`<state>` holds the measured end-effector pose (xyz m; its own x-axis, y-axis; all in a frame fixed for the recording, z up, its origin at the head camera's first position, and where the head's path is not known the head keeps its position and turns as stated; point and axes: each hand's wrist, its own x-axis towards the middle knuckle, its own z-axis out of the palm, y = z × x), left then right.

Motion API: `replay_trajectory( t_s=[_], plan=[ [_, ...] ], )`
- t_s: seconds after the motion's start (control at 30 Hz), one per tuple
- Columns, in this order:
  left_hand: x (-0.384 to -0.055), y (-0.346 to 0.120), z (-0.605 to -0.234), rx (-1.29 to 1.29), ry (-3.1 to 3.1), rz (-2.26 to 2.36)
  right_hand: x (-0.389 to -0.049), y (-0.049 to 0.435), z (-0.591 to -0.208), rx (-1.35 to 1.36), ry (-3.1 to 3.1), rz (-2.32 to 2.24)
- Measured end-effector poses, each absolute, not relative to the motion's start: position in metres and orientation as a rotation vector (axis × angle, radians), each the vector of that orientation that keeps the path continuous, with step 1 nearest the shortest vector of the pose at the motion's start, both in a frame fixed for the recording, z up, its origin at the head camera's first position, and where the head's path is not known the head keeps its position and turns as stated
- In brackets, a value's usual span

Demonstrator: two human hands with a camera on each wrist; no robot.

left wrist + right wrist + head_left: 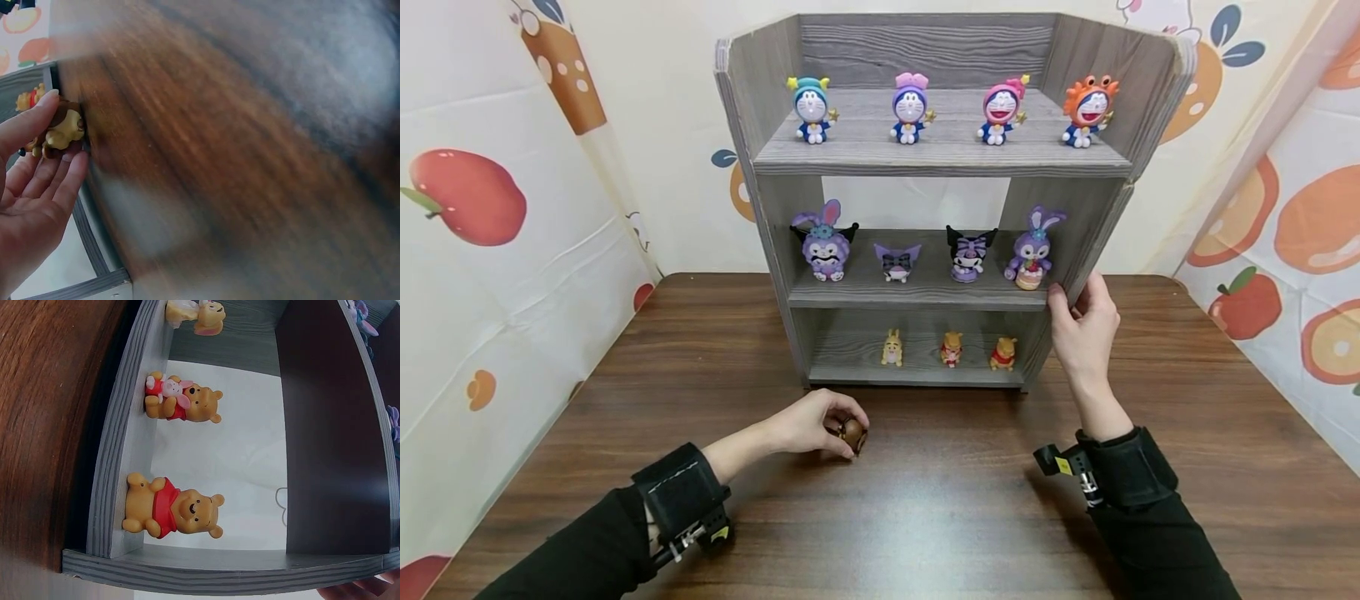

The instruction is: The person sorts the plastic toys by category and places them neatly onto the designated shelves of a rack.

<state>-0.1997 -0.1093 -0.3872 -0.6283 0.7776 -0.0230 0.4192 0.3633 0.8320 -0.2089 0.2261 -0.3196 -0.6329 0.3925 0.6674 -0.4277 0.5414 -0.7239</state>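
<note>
My left hand point(816, 423) holds a small brown-and-yellow figurine point(853, 433) between thumb and fingers, low over the table before the shelf's lower left. In the left wrist view the figurine point(65, 130) shows a yellow underside; its face is hidden. A grey wood-grain display shelf point(928, 160) stands upright with three tiers. My right hand point(1086, 329) grips its right side near the middle board, thumb at the front edge. On the bottom tier sit a yellow rabbit-eared figurine point(891, 348), a bear holding a pink piglet point(178, 399), and a bear in a red shirt point(172, 507).
Several blue figurines in coloured hoods, one an orange crab hood point(1084, 112), line the top tier. Purple and black figurines, including a purple rabbit point(1032, 250), stand on the middle tier. Brown wooden table point(940, 517) extends in front; fruit-print cloth point(535, 317) hangs around.
</note>
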Motion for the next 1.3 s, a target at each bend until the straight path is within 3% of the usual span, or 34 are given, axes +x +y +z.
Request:
replay_trajectory(
  t_s=[0.2, 0.53, 0.73, 1.0, 1.3],
  plan=[
    [-0.196, -0.110, -0.378, 1.165, 2.284, 1.034, -0.208, 0.225, -0.319, 0.031, -1.912, 1.202],
    [-0.183, -0.110, -0.347, 1.823, 2.532, 0.124, -0.208, 0.225, -0.319, 0.038, -1.901, 1.212],
    [-0.176, -0.106, -0.344, 2.057, 2.472, -0.284, -0.207, 0.224, -0.318, 0.032, -1.900, 1.217],
    [-0.181, -0.105, -0.351, 2.142, 2.477, -0.269, -0.205, 0.222, -0.316, 0.027, -1.910, 1.219],
    [-0.185, -0.105, -0.353, 1.986, 2.542, -0.053, -0.207, 0.224, -0.317, 0.030, -1.897, 1.215]
  ],
)
